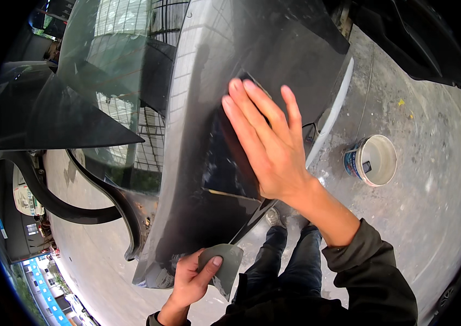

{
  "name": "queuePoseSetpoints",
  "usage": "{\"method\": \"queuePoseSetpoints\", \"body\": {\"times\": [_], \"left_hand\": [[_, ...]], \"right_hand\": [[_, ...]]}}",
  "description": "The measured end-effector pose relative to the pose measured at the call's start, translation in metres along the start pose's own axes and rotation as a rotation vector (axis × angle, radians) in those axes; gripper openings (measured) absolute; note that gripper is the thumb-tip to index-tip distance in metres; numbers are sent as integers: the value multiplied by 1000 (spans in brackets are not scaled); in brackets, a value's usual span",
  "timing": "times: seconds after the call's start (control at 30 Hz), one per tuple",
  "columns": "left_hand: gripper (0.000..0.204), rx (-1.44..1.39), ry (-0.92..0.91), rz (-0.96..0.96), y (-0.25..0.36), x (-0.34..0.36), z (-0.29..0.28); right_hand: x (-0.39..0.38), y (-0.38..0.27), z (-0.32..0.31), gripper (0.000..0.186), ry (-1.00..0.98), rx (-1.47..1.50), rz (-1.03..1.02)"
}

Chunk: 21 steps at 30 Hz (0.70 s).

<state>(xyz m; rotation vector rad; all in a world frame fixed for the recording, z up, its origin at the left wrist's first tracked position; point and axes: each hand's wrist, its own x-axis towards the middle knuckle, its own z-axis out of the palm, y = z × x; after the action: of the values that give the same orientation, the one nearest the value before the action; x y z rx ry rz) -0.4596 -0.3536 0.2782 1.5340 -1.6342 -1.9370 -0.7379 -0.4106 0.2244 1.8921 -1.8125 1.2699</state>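
My right hand [274,144] lies with its fingers stretched out on the grey car body panel [198,217], over a dark, glossy rectangular patch [225,163]. That patch has a thin pale lower edge and is partly hidden by the hand; I cannot tell whether it is a wet sheet or part of the panel. Lower down, near the panel's bottom corner, my left hand [192,280] pinches a thin grey-green flexible sheet [223,266] between thumb and fingers. The sheet bends and its free end hangs downward.
Left of the panel is the car's window glass [116,70], with a dark pointed panel [73,114] jutting across it. A curved black strip [100,187] hangs below. On the concrete floor to the right stands a white bucket [385,163]. Another dark vehicle part [421,49] fills the upper right.
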Motion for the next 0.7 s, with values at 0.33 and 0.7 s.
{"method": "queuePoseSetpoints", "body": {"times": [0.33,0.7], "left_hand": [[22,64,81,-19,4,-5,2],[16,964,214,577,82,14,13]], "right_hand": [[5,0,-1,65,19,28,14],[-35,-10,-16,68,-201,118,7]]}}
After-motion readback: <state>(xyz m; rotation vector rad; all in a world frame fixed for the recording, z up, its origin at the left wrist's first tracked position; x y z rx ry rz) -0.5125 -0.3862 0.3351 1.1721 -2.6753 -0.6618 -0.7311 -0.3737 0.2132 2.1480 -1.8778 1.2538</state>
